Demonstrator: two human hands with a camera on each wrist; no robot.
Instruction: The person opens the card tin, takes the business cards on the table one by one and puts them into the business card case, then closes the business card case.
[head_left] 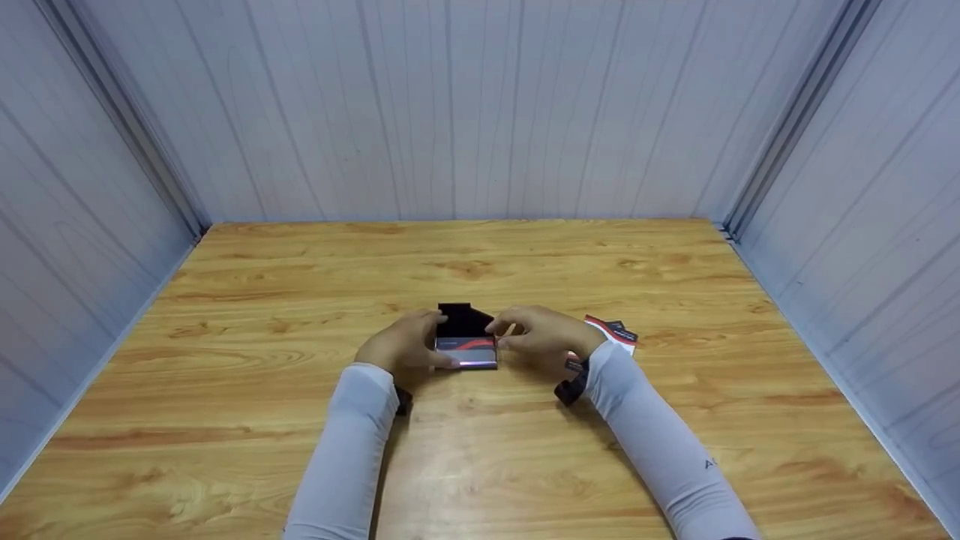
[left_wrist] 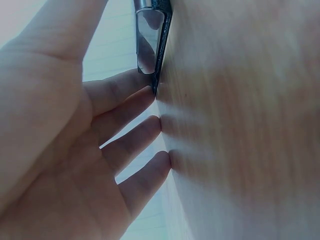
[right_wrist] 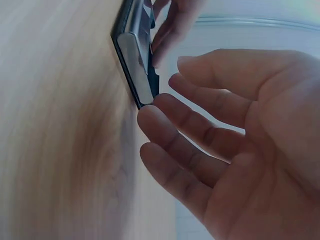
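Observation:
A card case (head_left: 466, 364) with a shiny metal body lies on the wooden table, its black lid (head_left: 461, 321) swung up at the back. Grey cards with a red stripe (head_left: 466, 345) show inside it. My left hand (head_left: 405, 341) holds the case at its left side, thumb at the front corner and index finger by the lid. The other left fingertips (left_wrist: 162, 159) reach down to the tabletop. At the case's right end my right hand (head_left: 544, 330) has its fingers loosely bent, thumb apart from them. The right fingertips (right_wrist: 152, 120) are close beside the metal edge; contact is unclear.
Several white, red and black cards (head_left: 619, 337) lie on the table, partly behind my right wrist. Light panelled walls (head_left: 480, 112) enclose the wooden table (head_left: 465, 457) at the back and both sides.

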